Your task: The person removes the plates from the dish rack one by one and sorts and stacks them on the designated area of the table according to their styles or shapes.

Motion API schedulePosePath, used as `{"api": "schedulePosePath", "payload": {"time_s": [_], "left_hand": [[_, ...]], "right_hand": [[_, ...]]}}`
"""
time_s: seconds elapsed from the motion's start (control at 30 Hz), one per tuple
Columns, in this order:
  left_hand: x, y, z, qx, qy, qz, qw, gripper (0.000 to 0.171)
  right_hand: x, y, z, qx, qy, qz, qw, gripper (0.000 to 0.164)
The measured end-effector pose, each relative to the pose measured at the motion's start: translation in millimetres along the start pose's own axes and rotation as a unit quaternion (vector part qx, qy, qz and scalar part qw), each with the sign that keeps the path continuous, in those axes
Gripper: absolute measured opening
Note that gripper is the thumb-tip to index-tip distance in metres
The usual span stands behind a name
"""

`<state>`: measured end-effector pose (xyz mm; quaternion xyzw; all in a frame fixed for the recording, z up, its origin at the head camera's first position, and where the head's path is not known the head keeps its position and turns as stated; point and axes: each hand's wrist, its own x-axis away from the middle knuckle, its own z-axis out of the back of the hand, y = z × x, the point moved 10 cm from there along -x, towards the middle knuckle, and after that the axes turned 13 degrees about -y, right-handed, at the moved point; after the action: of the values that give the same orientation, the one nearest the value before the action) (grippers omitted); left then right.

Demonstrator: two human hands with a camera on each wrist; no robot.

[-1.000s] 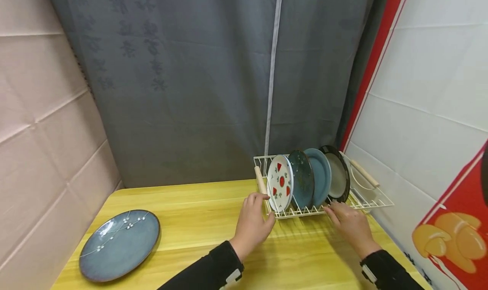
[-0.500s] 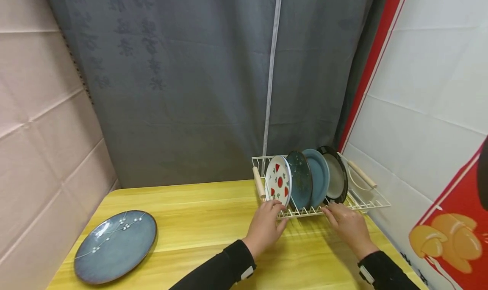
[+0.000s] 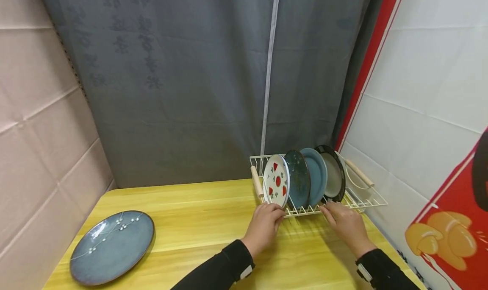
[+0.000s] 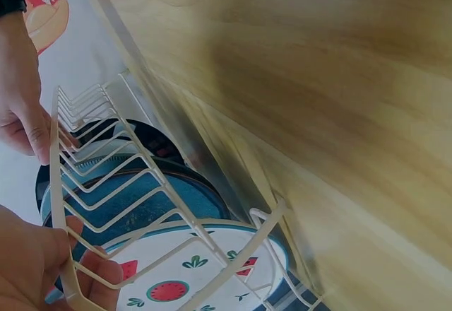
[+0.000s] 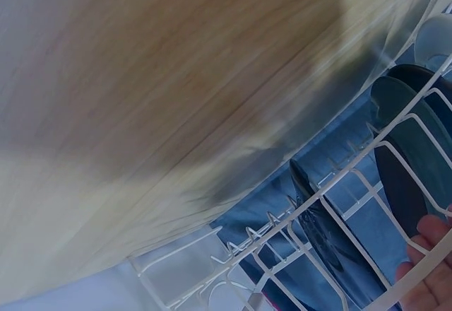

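A cream wire dish rack [image 4: 58, 198] stands at the back right, its front rail facing me. Several plates sit upright in it: a white plate with watermelon pictures [image 3: 275, 182], a dark green plate [image 3: 299, 175], a blue plate [image 3: 317, 173] and a grey plate with a black rim [image 3: 332, 175]. My left hand [image 3: 264, 225] grips the front rail near its left end, fingers curled through the wires below the white plate. Further right along that rail, my right hand [image 3: 346, 226] grips it too, fingertips behind the wire in the right wrist view.
A grey-blue plate with white blossoms [image 3: 112, 247] lies flat at the left of the wooden table [image 3: 190, 226]. A grey curtain [image 3: 171, 90] hangs behind. A white wall covering [image 3: 438, 78] rises close to the rack's right wooden handle [image 3: 359, 172].
My left hand has moved right from the rack's front left corner and taken hold of the front rail. My right hand stays on the rail. The head view has shifted slightly.
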<state>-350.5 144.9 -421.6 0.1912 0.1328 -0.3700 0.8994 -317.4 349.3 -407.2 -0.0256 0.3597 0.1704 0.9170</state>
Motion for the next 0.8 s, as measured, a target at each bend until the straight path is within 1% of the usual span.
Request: {"api": "schedulePosePath", "payload": {"time_s": [0.1,0.17,0.23,0.3,0.37,0.43,0.5,0.6,0.7,0.8], "left_hand": [[0.7,0.2,-0.9,0.008,0.002,0.005,1.0,0.013],[0.8,1.1,-2.1,0.014,0.0,0.007,0.9999,0.013],[0.7,2.0,-3.7,0.022,-0.005,0.007,0.9997,0.013],[0.3,2.6,-4.9,0.026,-0.011,0.008,0.9996,0.013],[0.2,2.7,-4.4,0.03,-0.011,0.007,0.9995,0.013],[0.0,2.2,-2.8,0.03,-0.007,0.006,0.9995,0.013],[0.2,1.8,0.2,0.031,-0.001,0.003,0.9995,0.013],[0.1,1.6,3.7,0.031,0.005,-0.001,0.9995,0.013],[0.3,0.5,4.4,0.033,0.002,-0.002,0.9995,0.014],[0.0,-0.4,2.4,0.036,-0.005,0.0,0.9993,0.014]], "right_hand": [[2.1,0.8,0.0,0.0,0.003,-0.008,1.0,0.02],[4.3,2.2,4.7,-0.003,0.017,-0.025,1.0,0.021],[5.5,3.1,15.7,-0.008,0.049,-0.048,0.998,0.025],[3.3,3.2,30.4,-0.026,0.09,-0.07,0.993,0.027],[-4.6,1.1,45.2,-0.051,0.129,-0.08,0.987,0.025],[-17.8,-2.7,56.9,-0.075,0.155,-0.081,0.982,0.021],[-33.9,-5.6,62.5,-0.092,0.158,-0.087,0.979,0.018],[-56.3,-9.0,59.2,-0.101,0.139,-0.1,0.98,0.019],[-73.8,-9.2,43.7,-0.124,0.107,-0.123,0.979,0.024],[-84.3,-5.7,25.3,-0.162,0.077,-0.151,0.972,0.03]]}}
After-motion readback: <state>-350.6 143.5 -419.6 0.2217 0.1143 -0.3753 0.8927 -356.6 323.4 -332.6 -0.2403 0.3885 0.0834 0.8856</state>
